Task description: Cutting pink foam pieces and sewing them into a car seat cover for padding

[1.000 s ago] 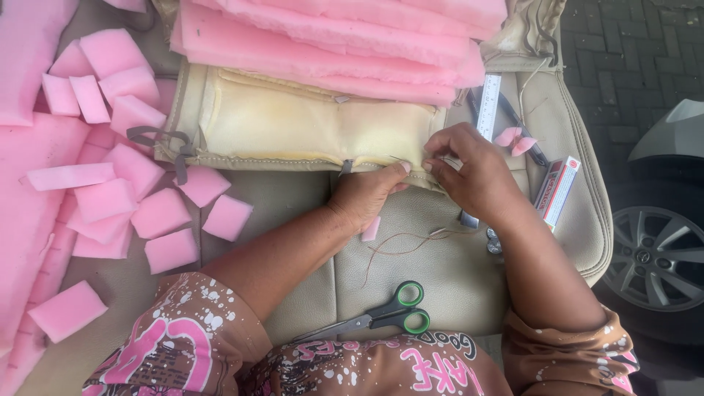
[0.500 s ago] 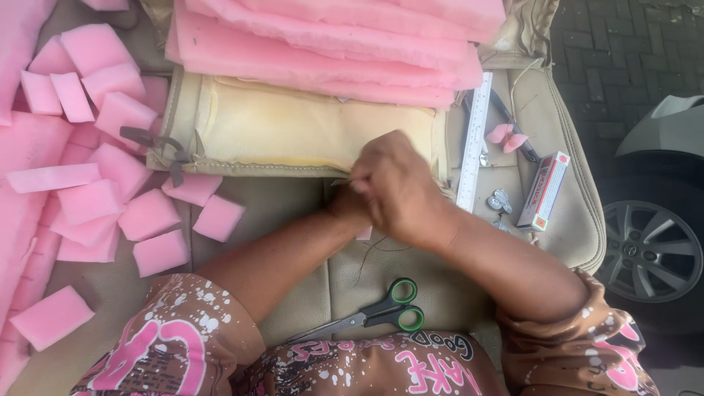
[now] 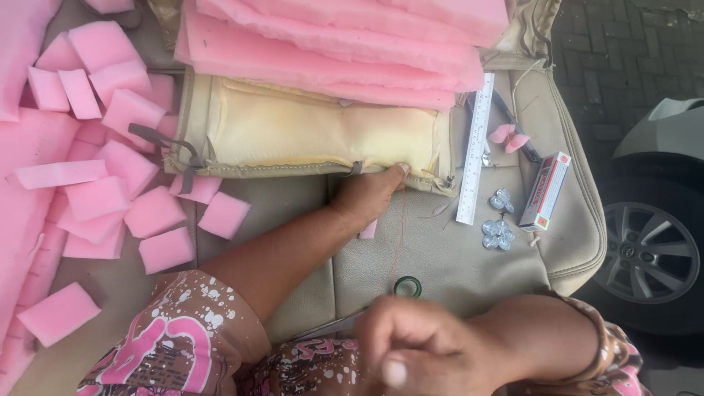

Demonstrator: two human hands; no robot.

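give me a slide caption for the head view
Left hand presses the beige seat cover seam while the right hand pulls a thread taut; pink foam blocks lie nearby.

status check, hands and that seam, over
Left hand pressing the seat cover seam. Right hand raised near camera, thread running up to it. Scissors mostly hidden.

place: outdoor upholstery workshop | signs: pink foam offcuts [image 3: 154, 213], seat cover [image 3: 455, 257], paving [image 3: 623, 66]
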